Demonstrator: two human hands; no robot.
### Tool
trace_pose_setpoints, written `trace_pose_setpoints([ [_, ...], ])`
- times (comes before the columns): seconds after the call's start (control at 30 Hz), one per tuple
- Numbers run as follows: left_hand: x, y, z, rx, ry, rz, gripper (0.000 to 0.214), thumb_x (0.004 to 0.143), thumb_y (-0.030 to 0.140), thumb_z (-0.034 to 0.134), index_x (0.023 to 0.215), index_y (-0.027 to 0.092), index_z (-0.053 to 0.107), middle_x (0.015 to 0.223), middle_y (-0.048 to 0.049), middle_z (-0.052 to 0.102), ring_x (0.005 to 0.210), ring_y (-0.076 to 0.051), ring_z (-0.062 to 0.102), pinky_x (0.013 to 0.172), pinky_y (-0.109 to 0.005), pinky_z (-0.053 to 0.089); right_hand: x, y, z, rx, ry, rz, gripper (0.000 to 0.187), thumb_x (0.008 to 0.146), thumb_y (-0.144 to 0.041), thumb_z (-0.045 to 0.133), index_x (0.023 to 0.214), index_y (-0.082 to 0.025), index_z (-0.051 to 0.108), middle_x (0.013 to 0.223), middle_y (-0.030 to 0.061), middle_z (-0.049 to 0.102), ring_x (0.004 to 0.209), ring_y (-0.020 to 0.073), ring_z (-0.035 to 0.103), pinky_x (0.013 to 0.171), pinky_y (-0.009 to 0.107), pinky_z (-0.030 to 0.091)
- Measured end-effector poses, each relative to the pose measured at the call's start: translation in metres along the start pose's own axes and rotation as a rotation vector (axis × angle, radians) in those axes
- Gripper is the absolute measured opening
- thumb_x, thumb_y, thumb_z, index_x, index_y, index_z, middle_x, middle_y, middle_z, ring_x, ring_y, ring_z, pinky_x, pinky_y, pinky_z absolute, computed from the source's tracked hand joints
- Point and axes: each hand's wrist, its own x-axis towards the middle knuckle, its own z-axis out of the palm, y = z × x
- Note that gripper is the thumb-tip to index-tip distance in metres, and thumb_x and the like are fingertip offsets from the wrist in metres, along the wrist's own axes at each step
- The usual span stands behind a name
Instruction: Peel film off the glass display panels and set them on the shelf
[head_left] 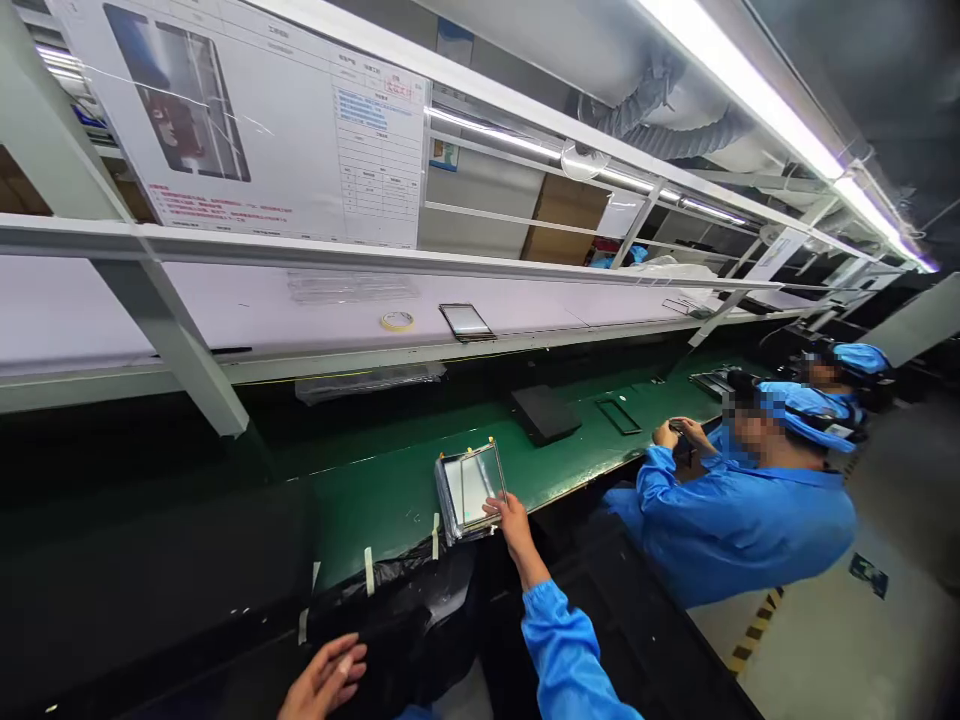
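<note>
My right hand (pixel 511 522) reaches out to a stack of thin rectangular panels (pixel 445 500) near the front edge of the green bench. Its fingers close on the near right edge of the topmost one, a clear panel with a thin dark frame (pixel 474 480). Small yellow tabs show along that panel's far edge. My left hand (pixel 327 676) is low in front of the bench, over dark material, with its fingers apart and slightly bent, holding nothing.
Beyond the stack lie a black block (pixel 545 414) and a dark rectangular frame (pixel 618 416). The shelf above holds a tape roll (pixel 397 321) and a framed panel (pixel 466 322). Pale tape strips (pixel 368 570) mark the bench edge. A co-worker (pixel 742 530) sits at the right.
</note>
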Motion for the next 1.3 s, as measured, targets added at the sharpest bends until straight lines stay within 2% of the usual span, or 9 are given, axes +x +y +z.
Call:
trace_pose_setpoints([
  [0.13,0.012,0.022,0.053,-0.225,-0.143,-0.053,0.047,0.069,0.058,0.080,0.109,0.034,0.078,0.121,-0.0059,0.078,0.124,-0.033,0.066,0.098,-0.040,0.057,-0.076,0.015,0.018,0.715,-0.260,-0.024,0.069,0.078,-0.066,0.069,0.122,-0.015,0.057,0.115,0.0214,0.073,0.105,0.0349,0.073,0.085,0.045,0.059],
  [0.23,0.015,0.043,0.077,-0.422,-0.310,-0.077,0.049,0.081,0.041,0.077,0.124,0.019,0.070,0.138,-0.0159,0.069,0.134,-0.033,0.060,0.109,-0.043,0.051,-0.135,0.018,0.054,0.886,-0.419,-0.014,0.066,0.079,-0.067,0.072,0.120,-0.017,0.057,0.121,0.0206,0.072,0.111,0.0348,0.071,0.095,0.050,0.055],
  [0.33,0.012,0.056,0.074,-0.575,-0.317,-0.086,0.053,0.090,0.027,0.071,0.139,0.012,0.056,0.145,-0.0223,0.061,0.130,-0.036,0.062,0.112,-0.053,0.049,-0.165,0.012,0.066,0.544,-0.296,-0.218,0.062,0.090,-0.064,0.062,0.130,-0.017,0.056,0.132,0.0204,0.066,0.123,0.0349,0.064,0.107,0.057,0.048],
  [0.43,0.005,0.057,0.058,-0.577,-0.356,-0.050,0.054,0.097,0.028,0.063,0.147,0.017,0.047,0.151,-0.0215,0.056,0.130,-0.037,0.062,0.108,-0.058,0.051,-0.170,0.000,0.058,0.011,-0.127,-0.692,0.074,0.087,-0.055,0.073,0.146,-0.019,0.049,0.148,0.0198,0.052,0.138,0.0364,0.047,0.116,0.061,0.037],
  [0.53,-0.003,0.053,0.048,-0.543,-0.418,-0.081,0.048,0.098,0.031,0.061,0.143,0.019,0.054,0.151,-0.0193,0.057,0.125,-0.036,0.065,0.103,-0.057,0.054,-0.170,-0.017,0.055,-0.325,-0.300,-1.010,0.095,0.068,-0.050,0.092,0.147,-0.020,0.048,0.140,0.0165,0.055,0.126,0.0341,0.051,0.106,0.054,0.045],
  [0.63,-0.011,0.047,0.047,-0.542,-0.460,-0.116,0.046,0.098,0.034,0.062,0.141,0.020,0.058,0.147,-0.0178,0.060,0.115,-0.033,0.070,0.098,-0.054,0.057,-0.171,-0.031,0.063,-0.455,-0.448,-1.034,0.089,0.056,-0.054,0.097,0.129,-0.021,0.057,0.125,0.0093,0.061,0.108,0.0273,0.055,0.091,0.043,0.048],
  [0.83,-0.024,0.037,0.041,-0.537,-0.481,-0.106,0.055,0.101,0.039,0.056,0.153,0.025,0.045,0.148,-0.0160,0.059,0.092,-0.024,0.073,0.073,-0.040,0.063,-0.172,-0.048,0.067,-0.567,-0.649,-1.074,0.047,0.075,-0.059,0.083,0.099,-0.023,0.065,0.115,0.0007,0.067,0.100,0.0206,0.054,0.082,0.034,0.041],
  [1.1,-0.028,0.038,0.040,-0.616,-0.424,-0.152,0.066,0.106,0.038,0.044,0.164,0.030,0.014,0.146,-0.0183,0.060,0.089,-0.023,0.073,0.070,-0.037,0.062,-0.184,-0.037,0.071,-0.610,-0.564,-1.303,0.008,0.098,-0.025,0.063,0.102,-0.017,0.063,0.104,0.0065,0.065,0.098,0.0208,0.055,0.072,0.030,0.046],
  [1.3,-0.029,0.041,0.046,-0.697,-0.413,-0.208,0.061,0.107,0.032,0.041,0.163,0.032,0.016,0.133,-0.0136,0.067,0.070,-0.017,0.069,0.065,-0.035,0.061,-0.182,-0.040,0.074,-0.440,-0.649,-1.120,0.059,0.071,-0.053,0.089,0.107,-0.018,0.058,0.118,0.0077,0.064,0.104,0.0232,0.058,0.079,0.032,0.050],
])
